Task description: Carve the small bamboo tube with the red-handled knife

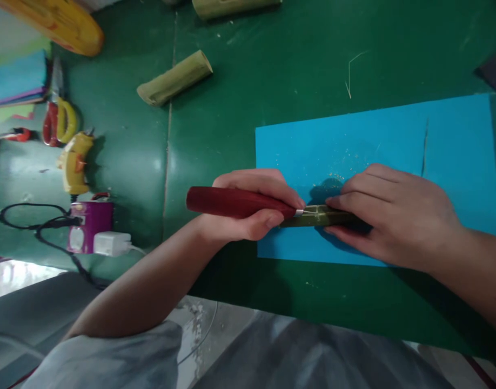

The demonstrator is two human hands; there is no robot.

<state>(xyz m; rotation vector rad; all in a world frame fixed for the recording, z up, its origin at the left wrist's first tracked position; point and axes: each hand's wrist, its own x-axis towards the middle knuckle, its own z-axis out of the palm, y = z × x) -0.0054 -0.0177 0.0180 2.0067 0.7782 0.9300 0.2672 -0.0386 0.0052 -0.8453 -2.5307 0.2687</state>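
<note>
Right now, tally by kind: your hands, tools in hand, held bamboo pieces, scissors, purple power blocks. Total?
Hands: 2 (left hand, right hand)
Held tool: 1
Held bamboo piece: 1
Scissors: 1 pair
Purple power block: 1
Total: 6

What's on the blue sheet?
On the blue sheet: pale shavings, a thin dark line. Over it, the right hand holds green bamboo and the left hand a red-handled tool. What's beneath them is hidden.
</note>
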